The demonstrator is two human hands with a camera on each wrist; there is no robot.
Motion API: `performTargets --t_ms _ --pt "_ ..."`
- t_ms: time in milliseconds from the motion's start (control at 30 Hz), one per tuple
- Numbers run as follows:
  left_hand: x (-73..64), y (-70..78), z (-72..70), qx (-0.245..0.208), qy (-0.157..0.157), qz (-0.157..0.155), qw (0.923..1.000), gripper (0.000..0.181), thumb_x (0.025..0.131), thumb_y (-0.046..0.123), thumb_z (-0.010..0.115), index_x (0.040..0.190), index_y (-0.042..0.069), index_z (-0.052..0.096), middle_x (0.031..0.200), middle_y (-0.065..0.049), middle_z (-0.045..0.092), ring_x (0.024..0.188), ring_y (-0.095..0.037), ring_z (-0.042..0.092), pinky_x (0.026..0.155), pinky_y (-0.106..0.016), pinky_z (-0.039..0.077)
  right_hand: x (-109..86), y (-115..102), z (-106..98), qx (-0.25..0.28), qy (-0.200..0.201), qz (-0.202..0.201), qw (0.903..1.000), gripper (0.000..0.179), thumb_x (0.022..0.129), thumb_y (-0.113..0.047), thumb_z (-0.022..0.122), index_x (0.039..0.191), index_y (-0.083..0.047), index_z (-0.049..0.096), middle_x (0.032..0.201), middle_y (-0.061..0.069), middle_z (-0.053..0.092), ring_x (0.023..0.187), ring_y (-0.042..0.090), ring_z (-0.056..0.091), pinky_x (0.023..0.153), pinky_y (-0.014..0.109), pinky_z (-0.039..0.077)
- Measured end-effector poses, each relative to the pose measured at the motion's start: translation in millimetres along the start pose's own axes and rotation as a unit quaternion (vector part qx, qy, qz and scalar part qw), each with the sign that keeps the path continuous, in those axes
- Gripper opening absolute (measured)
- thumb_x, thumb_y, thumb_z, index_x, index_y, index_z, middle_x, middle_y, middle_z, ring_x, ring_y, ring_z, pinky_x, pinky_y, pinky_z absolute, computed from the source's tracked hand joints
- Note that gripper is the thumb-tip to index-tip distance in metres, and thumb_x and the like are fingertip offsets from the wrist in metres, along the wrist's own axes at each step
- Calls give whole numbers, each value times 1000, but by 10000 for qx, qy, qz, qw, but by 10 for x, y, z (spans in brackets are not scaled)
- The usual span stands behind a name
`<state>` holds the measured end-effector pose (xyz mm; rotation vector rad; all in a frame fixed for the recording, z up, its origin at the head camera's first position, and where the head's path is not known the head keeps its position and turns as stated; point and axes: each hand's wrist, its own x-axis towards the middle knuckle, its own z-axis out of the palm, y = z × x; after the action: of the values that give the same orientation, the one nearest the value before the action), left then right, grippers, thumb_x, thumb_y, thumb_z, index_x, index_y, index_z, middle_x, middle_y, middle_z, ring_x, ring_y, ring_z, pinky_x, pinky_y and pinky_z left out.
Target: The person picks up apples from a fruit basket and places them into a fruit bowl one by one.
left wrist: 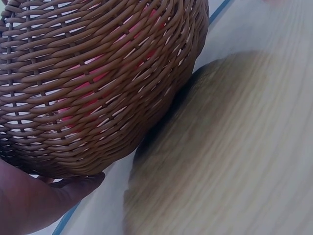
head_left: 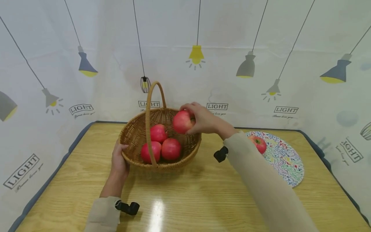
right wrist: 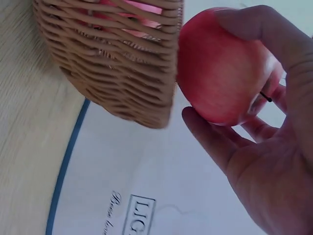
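A brown wicker basket (head_left: 133,137) with a tall arched handle stands on the table, tilted toward me. Inside it lie three red apples (head_left: 171,149). My left hand (head_left: 119,161) grips the basket's left side, the thumb at the rim; in the left wrist view the woven wall (left wrist: 98,98) hides most of that hand. My right hand (head_left: 204,119) holds another red apple (head_left: 183,122) over the basket's right part, fingers and thumb around it. In the right wrist view this apple (right wrist: 220,68) shows its stem toward the palm, beside the rim.
To the right, a round board (head_left: 285,161) with a colourful squiggle pattern lies on the wooden table (head_left: 179,199), partly hidden by my right sleeve (head_left: 258,174). One red apple (head_left: 259,144) sits on it. Cloth walls (head_left: 174,25) printed with lamps surround the table.
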<state>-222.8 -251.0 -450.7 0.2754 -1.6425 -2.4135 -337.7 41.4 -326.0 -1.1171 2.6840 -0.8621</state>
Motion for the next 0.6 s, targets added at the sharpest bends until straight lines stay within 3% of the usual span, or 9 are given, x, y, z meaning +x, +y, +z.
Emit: performTargets --t_ms 367,600 --pt "-22 -31 62 10 -36 -56 10000 66 92 13 24 157 22 25 139 5 43 128 -14 42 107 -28 36 -611 95 -166 83 467 -272 9985 77 65 -20 88 135 -17 57 129 7 51 110 25 57 92 45 52" --pt "-10 -31 75 19 -26 2 10000 64 94 13 25 157 22 26 140 6 43 127 -14 43 104 -26 40 -958 247 -138 256 736 125 9969 78 64 -20 89 136 -18 58 133 7 57 116 25 56 91 45 53"
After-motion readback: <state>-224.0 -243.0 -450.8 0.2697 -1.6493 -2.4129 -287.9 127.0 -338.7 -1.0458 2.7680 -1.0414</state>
